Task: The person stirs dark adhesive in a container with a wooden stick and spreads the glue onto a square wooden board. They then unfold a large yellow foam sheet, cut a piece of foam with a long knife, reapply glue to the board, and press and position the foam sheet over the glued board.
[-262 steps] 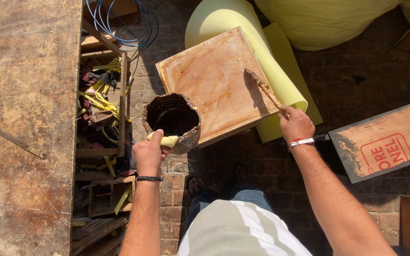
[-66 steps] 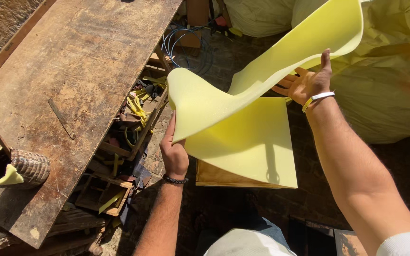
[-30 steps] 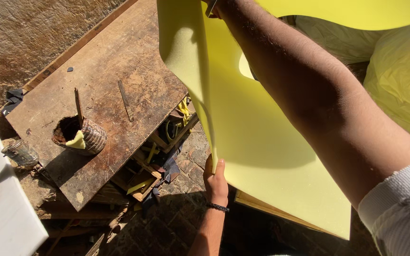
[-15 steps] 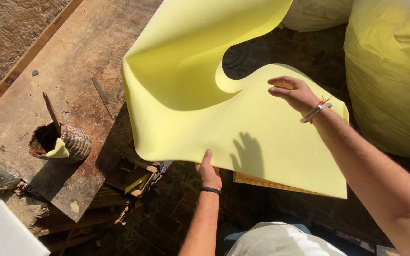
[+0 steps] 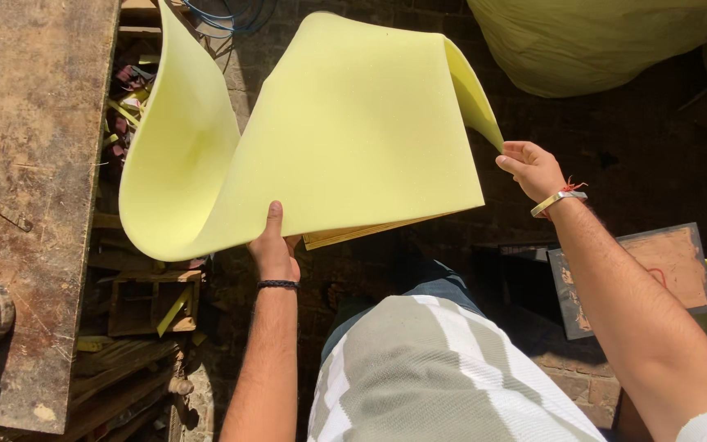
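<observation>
We hold the yellow foam sheet (image 5: 345,139) over the wooden board (image 5: 362,232): left hand (image 5: 274,245) presses its near edge, right hand (image 5: 533,168) pinches a corner. The sheet curls upward, not yet laid flat.

pale yellow foam sheet (image 5: 345,139), curled (held aloft)

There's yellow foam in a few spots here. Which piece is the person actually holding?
The big curled foam sheet in the middle: the left hand grips its near edge, the right hand pinches its corner. The bagged foam bundle at top right lies untouched.
</observation>
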`<action>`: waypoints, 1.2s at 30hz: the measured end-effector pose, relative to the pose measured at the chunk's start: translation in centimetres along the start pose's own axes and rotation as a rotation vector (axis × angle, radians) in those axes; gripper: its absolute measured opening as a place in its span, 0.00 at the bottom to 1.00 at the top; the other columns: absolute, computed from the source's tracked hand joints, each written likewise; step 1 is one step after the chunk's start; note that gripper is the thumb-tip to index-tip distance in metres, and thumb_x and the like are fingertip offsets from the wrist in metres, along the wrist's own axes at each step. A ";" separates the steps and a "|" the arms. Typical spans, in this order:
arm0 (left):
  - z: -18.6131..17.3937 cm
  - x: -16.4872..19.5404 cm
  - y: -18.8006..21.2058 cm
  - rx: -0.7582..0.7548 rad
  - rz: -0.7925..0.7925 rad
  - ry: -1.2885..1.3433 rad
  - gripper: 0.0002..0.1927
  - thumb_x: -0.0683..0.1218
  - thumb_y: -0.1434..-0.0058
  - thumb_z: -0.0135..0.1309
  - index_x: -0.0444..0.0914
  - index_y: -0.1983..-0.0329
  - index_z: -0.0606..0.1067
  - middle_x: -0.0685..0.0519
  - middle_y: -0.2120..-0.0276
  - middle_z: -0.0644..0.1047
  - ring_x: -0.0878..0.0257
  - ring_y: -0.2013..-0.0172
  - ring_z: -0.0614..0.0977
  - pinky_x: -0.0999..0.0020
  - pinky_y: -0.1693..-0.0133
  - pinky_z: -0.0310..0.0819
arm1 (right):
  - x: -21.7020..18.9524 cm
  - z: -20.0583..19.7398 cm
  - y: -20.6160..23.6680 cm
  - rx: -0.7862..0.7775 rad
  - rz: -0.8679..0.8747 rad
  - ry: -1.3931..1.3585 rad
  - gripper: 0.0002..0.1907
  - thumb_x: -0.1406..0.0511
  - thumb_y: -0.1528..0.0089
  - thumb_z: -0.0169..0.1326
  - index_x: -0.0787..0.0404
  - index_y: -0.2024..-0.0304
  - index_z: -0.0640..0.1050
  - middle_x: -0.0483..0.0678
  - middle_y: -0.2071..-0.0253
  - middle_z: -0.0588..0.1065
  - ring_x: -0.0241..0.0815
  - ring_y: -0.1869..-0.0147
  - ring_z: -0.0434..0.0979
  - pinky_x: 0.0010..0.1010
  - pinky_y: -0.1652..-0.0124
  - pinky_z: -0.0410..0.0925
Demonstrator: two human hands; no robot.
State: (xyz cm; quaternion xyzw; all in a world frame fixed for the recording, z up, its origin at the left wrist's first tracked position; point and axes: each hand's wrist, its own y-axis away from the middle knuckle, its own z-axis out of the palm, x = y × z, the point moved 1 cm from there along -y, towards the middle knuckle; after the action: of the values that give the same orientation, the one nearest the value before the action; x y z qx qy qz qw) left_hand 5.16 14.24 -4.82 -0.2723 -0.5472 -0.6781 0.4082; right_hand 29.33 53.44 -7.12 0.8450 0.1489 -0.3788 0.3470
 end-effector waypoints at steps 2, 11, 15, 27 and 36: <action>0.3 -0.6 -0.5 0.060 0.024 -0.024 0.25 0.41 0.39 0.57 0.38 0.37 0.68 0.47 0.44 0.75 0.55 0.49 0.80 0.57 0.53 0.78 | -0.6 0.7 -0.1 -0.061 -0.117 0.019 0.31 0.56 0.35 0.58 0.58 0.32 0.69 0.52 0.32 0.71 0.44 0.30 0.71 0.36 0.37 0.66; -7.2 -5.4 -2.7 -0.156 0.548 -0.407 0.18 0.39 0.33 0.60 0.31 0.41 0.73 0.48 0.47 0.78 0.59 0.49 0.79 0.64 0.46 0.76 | -3.9 6.9 -1.2 -0.173 -0.625 0.691 0.40 0.39 0.34 0.39 0.43 0.23 0.54 0.51 0.19 0.42 0.50 0.16 0.38 0.48 0.26 0.43; -9.0 -7.2 -4.1 -0.125 0.368 -0.394 0.15 0.42 0.33 0.59 0.32 0.47 0.73 0.48 0.59 0.79 0.60 0.66 0.80 0.65 0.69 0.78 | -3.1 8.9 -1.5 -0.214 -0.665 1.020 0.42 0.33 0.37 0.24 0.34 0.23 0.48 0.45 0.19 0.37 0.45 0.17 0.32 0.50 0.25 0.34; -8.1 -6.5 -4.8 -0.085 0.378 -0.331 0.17 0.42 0.35 0.60 0.30 0.45 0.73 0.47 0.56 0.80 0.60 0.61 0.82 0.65 0.64 0.79 | -1.3 10.3 -1.2 -0.129 -0.733 1.043 0.38 0.36 0.34 0.23 0.34 0.24 0.50 0.44 0.19 0.38 0.45 0.17 0.30 0.51 0.25 0.34; -8.6 -5.8 -5.7 -0.081 0.475 -0.455 0.14 0.42 0.35 0.61 0.31 0.49 0.77 0.48 0.57 0.82 0.60 0.61 0.82 0.66 0.59 0.79 | -1.4 11.1 -1.4 -0.094 -0.763 1.073 0.37 0.37 0.33 0.24 0.36 0.23 0.50 0.46 0.19 0.38 0.46 0.17 0.31 0.52 0.26 0.33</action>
State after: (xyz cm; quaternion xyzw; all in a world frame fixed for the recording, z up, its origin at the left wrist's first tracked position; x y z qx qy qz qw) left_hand 3.99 7.85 -14.66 -0.5527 -0.5182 -0.5070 0.4110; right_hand 21.75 46.66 -12.00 0.7884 0.6066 0.0054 0.1026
